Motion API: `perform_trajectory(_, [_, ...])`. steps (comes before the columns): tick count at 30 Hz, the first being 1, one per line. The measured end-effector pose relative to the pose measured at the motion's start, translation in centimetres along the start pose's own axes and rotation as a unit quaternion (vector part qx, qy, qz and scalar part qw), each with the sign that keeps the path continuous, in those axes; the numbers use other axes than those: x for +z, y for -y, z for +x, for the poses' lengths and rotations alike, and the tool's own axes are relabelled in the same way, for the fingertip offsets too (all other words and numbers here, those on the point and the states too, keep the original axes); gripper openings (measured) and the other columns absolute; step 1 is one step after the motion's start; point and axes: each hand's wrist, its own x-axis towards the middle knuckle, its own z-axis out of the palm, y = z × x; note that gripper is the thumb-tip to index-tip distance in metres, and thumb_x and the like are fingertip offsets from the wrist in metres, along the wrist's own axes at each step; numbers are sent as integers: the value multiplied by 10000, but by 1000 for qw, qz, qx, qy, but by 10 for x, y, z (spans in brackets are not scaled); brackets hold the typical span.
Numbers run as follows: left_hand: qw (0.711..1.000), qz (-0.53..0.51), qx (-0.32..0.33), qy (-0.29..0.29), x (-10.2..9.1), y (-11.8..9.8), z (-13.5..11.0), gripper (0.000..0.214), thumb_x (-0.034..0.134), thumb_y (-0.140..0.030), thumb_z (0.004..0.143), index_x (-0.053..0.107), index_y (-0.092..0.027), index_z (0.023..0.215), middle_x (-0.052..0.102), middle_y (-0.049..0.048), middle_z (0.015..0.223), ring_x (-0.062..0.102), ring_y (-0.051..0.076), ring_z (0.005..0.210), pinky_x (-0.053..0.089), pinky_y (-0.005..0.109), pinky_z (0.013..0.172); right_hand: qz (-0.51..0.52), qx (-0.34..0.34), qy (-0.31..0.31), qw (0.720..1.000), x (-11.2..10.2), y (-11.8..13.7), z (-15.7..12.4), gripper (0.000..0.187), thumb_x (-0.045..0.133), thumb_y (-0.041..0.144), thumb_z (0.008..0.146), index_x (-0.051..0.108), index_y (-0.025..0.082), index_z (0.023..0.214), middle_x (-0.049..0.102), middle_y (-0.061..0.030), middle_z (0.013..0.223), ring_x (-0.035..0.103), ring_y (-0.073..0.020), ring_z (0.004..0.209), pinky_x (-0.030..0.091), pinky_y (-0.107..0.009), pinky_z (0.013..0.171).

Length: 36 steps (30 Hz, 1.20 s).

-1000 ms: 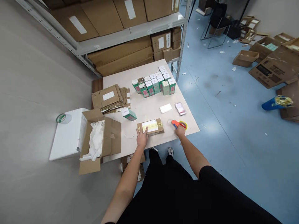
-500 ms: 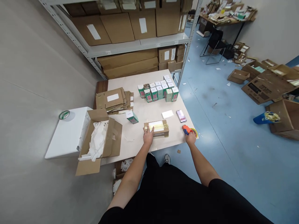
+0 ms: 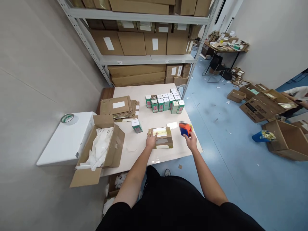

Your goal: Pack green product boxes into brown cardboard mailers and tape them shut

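Observation:
A small brown cardboard box (image 3: 162,140) with a white label and yellow tape on top lies near the front of the pale table (image 3: 144,154). My left hand (image 3: 151,140) rests on the box's left end, fingers curled over it. My right hand (image 3: 190,141) is lifted just above the table to the right of the box and grips an orange and blue tape dispenser (image 3: 185,129).
Several green and white product boxes (image 3: 164,102) stand at the back, one alone (image 3: 137,125) nearer. Flat cardboard mailers (image 3: 119,107) lie at left, an open carton with white paper (image 3: 99,150) at the front left. Shelving with cartons (image 3: 144,41) stands behind; open boxes (image 3: 264,102) litter the blue floor.
My right hand has picked the tape dispenser up off the table and brought it closer to the box. The box now stands higher, its front side showing. The camera has tilted up.

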Motion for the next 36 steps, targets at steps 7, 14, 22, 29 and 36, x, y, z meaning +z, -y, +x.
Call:
perform_trajectory(7, [999, 1, 40, -19, 18, 8, -25, 641, 577, -322, 972, 421, -382, 1591, 223, 88, 1731, 124, 447, 1582, 518, 611, 1049, 117, 19, 74, 990, 19, 13, 5, 445, 689, 621, 813, 615, 208, 961, 688, -69, 949, 594, -233, 853, 518, -375, 811])
perform_trajectory(14, [999, -8, 38, -33, 32, 6, -38, 692, 566, -179, 938, 429, -383, 1585, 219, 76, 1731, 102, 452, 1583, 528, 625, 1038, 219, 42, 207, 952, 76, 7, -15, 508, 733, 604, 766, 615, 209, 1063, 726, -92, 1056, 662, -268, 968, 537, -433, 915])
perform_trajectory(22, [999, -6, 29, -26, 32, 7, -31, 761, 653, -219, 898, 402, -412, 1591, 167, 66, 1745, 123, 469, 1575, 536, 610, 1029, 277, 30, 222, 934, 92, -5, -18, 443, 800, 493, 750, 655, 252, 1092, 708, -52, 1105, 644, -255, 1001, 520, -419, 957])
perform_trajectory(29, [999, -30, -1, -13, 25, 0, -8, 821, 757, -370, 848, 403, -415, 1588, 174, 81, 1742, 146, 481, 1567, 511, 616, 1055, 236, 8, 233, 944, 101, 2, 16, 333, 775, 473, 737, 627, 248, 932, 674, -12, 950, 582, -219, 888, 490, -366, 869])
perform_trajectory(36, [1000, -16, -12, -24, 18, -11, 7, 782, 711, -430, 892, 389, -383, 1602, 225, 114, 1726, 140, 488, 1567, 476, 625, 1082, 247, 27, 241, 938, 107, 4, 49, 364, 795, 485, 701, 578, 253, 879, 660, 5, 905, 581, -209, 858, 492, -350, 829])
